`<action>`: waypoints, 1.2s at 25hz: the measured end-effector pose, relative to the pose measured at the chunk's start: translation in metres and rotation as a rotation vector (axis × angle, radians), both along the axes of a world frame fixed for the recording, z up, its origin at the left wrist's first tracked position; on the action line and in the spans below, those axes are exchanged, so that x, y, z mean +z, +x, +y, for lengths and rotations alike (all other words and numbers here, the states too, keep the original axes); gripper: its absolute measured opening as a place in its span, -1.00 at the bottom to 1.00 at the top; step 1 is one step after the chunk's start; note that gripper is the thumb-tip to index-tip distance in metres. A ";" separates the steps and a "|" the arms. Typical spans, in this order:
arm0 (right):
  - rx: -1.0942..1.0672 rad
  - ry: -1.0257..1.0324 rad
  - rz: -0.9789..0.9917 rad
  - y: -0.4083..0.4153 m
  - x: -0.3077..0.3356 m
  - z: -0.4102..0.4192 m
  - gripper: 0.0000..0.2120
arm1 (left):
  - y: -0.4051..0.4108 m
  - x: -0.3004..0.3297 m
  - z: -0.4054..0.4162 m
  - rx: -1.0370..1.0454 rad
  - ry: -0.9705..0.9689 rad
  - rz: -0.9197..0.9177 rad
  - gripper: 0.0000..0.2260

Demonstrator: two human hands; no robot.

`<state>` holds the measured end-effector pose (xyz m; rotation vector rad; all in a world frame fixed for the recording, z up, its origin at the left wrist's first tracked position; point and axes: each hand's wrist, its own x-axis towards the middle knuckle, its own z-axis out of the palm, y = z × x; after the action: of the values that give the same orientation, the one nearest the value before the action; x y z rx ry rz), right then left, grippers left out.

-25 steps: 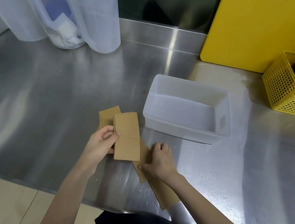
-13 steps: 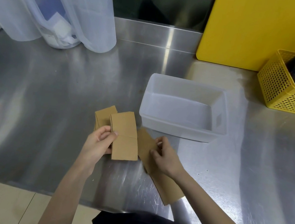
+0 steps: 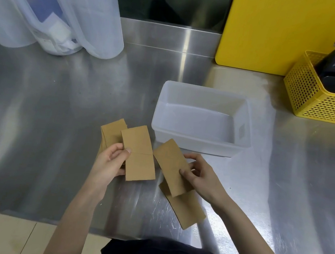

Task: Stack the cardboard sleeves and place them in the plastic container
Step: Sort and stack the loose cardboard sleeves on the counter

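Note:
My left hand (image 3: 110,163) grips a flat brown cardboard sleeve (image 3: 138,152) by its left edge, held over a small pile of sleeves (image 3: 111,132) on the steel counter. My right hand (image 3: 200,175) pinches another sleeve (image 3: 170,166) at its right edge and holds it tilted above the counter. One more sleeve (image 3: 186,211) lies flat beneath it near the counter's front edge. The clear plastic container (image 3: 244,123) stands just beyond my right hand with nothing inside.
Translucent plastic pitchers (image 3: 56,9) stand at the back left. A yellow board (image 3: 277,30) leans against the back wall, and a yellow perforated basket (image 3: 315,102) with a black device sits at the right. The counter's front edge (image 3: 27,215) runs close to my body.
My right hand has lifted a sleeve off the one lying on the counter and raised it toward the left hand's sleeve. The left hand has stayed nearly still.

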<state>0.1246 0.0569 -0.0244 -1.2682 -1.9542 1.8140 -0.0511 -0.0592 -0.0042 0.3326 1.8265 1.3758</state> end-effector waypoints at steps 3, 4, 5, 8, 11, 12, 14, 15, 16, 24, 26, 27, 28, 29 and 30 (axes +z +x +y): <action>-0.021 -0.094 0.063 0.003 0.007 0.002 -0.77 | -0.001 0.000 -0.001 0.025 -0.003 -0.001 -0.89; -0.031 -0.128 0.090 0.003 0.010 0.003 -0.77 | 0.000 0.000 -0.001 0.027 -0.002 0.000 -0.89; -0.046 -0.162 0.120 0.003 0.013 0.004 -0.78 | 0.001 0.000 -0.001 0.024 -0.002 0.001 -0.89; -0.089 -0.227 0.176 -0.002 0.019 0.006 -0.83 | 0.007 0.001 0.002 -0.005 -0.002 -0.011 -0.88; -0.085 -0.206 0.155 -0.011 0.020 0.006 -0.84 | 0.014 0.001 0.005 -0.046 0.012 -0.032 -0.88; -0.086 -0.183 0.142 -0.014 0.020 0.005 -0.86 | 0.017 0.001 0.006 -0.053 0.017 -0.036 -0.87; -0.082 -0.124 0.108 -0.020 0.019 0.000 -0.92 | 0.022 0.000 0.007 -0.061 0.038 -0.058 -0.85; -0.071 -0.089 0.086 -0.022 0.018 -0.001 -0.91 | 0.024 0.000 0.008 -0.064 0.048 -0.070 -0.84; -0.054 -0.057 0.062 -0.023 0.017 -0.003 -0.88 | 0.026 0.000 0.008 -0.061 0.056 -0.085 -0.84; 0.019 -0.007 0.008 -0.028 0.013 -0.008 -0.82 | 0.030 -0.002 0.006 -0.033 0.039 -0.126 -0.64; 0.024 0.025 -0.007 -0.028 0.011 -0.009 -0.83 | 0.030 -0.003 0.006 -0.034 0.032 -0.125 -0.64; 0.020 0.033 -0.003 -0.028 0.011 -0.010 -0.85 | 0.031 -0.003 0.006 -0.033 0.031 -0.118 -0.66; 0.011 0.037 0.005 -0.027 0.011 -0.010 -0.87 | 0.031 -0.003 0.006 -0.032 0.029 -0.111 -0.68; 0.002 0.046 0.004 -0.026 0.010 -0.010 -0.87 | 0.031 -0.003 0.005 -0.031 0.024 -0.100 -0.69; -0.004 0.067 -0.013 -0.024 0.009 -0.009 -0.86 | 0.030 -0.003 0.004 -0.029 0.017 -0.087 -0.70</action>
<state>0.1002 0.0484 -0.0154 -1.2650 -2.0000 1.7271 -0.0210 -0.0548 -0.0073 0.3026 1.7328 1.3655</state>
